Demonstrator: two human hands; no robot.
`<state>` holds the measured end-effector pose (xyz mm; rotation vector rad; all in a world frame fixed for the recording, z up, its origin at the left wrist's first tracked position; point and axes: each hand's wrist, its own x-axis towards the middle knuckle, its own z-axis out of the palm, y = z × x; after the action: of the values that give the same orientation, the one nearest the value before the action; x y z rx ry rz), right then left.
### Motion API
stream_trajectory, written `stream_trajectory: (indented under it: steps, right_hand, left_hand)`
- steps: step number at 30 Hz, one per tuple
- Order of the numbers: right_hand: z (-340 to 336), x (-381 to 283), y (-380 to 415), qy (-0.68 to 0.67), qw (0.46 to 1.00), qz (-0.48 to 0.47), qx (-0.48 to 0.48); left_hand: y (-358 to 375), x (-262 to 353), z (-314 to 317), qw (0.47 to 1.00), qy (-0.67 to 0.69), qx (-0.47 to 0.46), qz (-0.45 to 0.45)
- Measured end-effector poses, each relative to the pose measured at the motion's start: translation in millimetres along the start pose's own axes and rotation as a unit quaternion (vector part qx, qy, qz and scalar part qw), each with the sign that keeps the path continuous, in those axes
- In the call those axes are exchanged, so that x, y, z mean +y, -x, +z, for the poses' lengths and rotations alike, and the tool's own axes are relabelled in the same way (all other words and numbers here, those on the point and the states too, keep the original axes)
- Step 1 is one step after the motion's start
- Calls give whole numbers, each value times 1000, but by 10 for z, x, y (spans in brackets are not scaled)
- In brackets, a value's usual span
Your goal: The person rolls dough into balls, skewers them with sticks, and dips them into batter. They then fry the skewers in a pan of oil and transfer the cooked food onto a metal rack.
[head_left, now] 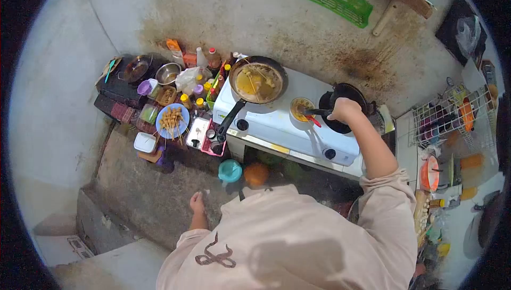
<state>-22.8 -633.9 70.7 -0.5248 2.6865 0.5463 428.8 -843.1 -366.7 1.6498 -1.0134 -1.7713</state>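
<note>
My right hand [345, 110] is closed over the black pot [348, 125] on the right side of the stove. From its fingers a dark, long-handled utensil [318, 112] stretches left, its end over a small bowl [297, 105] of yellowish-brown food. A red-handled spoon [314, 121] leans out of that bowl. My left hand [197, 201] hangs low at my side above the floor, fingers curled in, with nothing visible in it. On the left burner sits a frying pan [279, 90] with skewered food in yellowish liquid, its handle pointing towards me.
The white stove [277, 125] stands against a stained wall. To its left are a blue plate [181, 128] of skewers, sauce bottles [214, 60], a metal bowl [169, 73] and a pink tray [213, 151]. A wire rack [426, 122] stands at right; a turquoise container [230, 171] is below.
</note>
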Motion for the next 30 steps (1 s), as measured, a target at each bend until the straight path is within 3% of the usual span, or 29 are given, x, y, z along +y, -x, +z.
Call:
stream_trajectory:
  steps: [6,9,16,19,24,27,30]
  right_hand:
    - [86,-46,-92,9,999,-26,43]
    - [40,-97,-129,31,999,-3,-9]
    - [4,-128,-99,31,999,-16,7]
    - [46,-109,-124,20,1000,-13,20]
    - [118,50,-160,-9,1000,-24,9]
    - [352,338,-500,-133,988,-20,-79]
    - [403,574,-325,-261,962,-13,-83]
  left_hand:
    - [199,192,33,1000,12,9,-6]
    - [106,139,1,1000,13,1,-3]
    - [-64,-31,37,997,69,-19,-7]
    - [-129,-83,28,997,62,-36,27]
    - [-12,56,30,1000,-2,11,-11]
    - [-117,26,-46,1000,7,-1,17]
    - [-84,63,-69,1000,-8,5,17]
